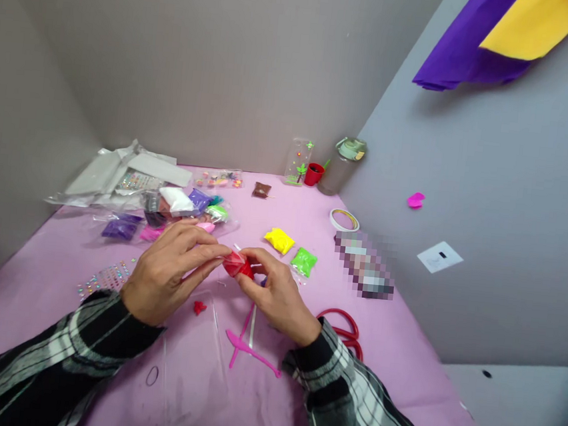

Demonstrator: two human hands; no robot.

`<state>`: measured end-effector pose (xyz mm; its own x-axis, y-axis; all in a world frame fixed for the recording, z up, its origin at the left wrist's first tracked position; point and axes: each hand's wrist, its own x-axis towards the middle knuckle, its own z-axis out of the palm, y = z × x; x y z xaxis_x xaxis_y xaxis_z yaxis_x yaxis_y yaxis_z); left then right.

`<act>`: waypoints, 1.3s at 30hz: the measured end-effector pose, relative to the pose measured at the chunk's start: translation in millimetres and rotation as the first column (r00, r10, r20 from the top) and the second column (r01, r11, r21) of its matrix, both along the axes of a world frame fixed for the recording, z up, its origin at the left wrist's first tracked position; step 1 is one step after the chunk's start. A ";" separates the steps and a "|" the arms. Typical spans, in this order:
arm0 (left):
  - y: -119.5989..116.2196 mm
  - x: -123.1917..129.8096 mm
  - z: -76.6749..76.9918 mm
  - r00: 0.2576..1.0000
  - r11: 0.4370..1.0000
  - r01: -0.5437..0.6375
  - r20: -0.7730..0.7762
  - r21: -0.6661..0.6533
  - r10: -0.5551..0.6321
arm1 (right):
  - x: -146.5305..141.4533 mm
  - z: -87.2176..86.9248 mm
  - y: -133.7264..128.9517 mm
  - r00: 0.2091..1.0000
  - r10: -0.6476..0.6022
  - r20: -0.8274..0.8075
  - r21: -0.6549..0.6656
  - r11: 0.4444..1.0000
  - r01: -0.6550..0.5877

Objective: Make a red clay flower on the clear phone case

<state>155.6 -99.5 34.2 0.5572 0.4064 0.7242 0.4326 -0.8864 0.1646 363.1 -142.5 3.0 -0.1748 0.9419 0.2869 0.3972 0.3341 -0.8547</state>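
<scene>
Between my two hands is a small plastic packet of red clay (235, 264). My left hand (171, 266) pinches its left edge, and my right hand (276, 289) grips it from the right. Just below lies a small lump of red clay (199, 307) beside a clear phone case (193, 365), which is hard to see against the pink cloth. Pink plastic modelling tools (250, 351) lie crossed under my right hand. A yellow clay packet (280, 241) and a green clay packet (304, 262) rest behind my right hand.
Bagged clay packets (177, 201) and white packaging (112, 170) fill the back left. A gem sticker sheet (104, 279) lies left. Red-handled scissors (346, 329), a tape roll (344, 220) and a blurred-out item (364, 264) line the right. A bottle (341, 168) and red cup (314, 174) stand behind.
</scene>
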 end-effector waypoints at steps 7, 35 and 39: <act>-1.6 0.0 -2.0 1.000 0.998 0.007 0.011 -0.069 -0.006 | 0.5 -0.5 0.0 1.000 -0.010 0.022 0.027 1.000 0.010; -33.8 -61.4 -63.6 0.913 0.642 -0.383 -0.377 -0.664 0.155 | -19.7 -6.1 -13.9 0.802 0.173 0.572 -0.087 0.985 -0.150; -33.0 -60.3 -66.5 0.955 0.565 -0.294 -0.266 -0.771 0.133 | -25.6 -7.8 -17.0 0.833 0.229 0.504 -0.161 0.972 -0.170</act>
<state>95.4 -132.5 -32.3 0.4473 0.8934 -0.0426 0.6811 -0.3094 0.6636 337.5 -159.5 -4.8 -0.4568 0.8896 0.0041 0.7243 0.3746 -0.5789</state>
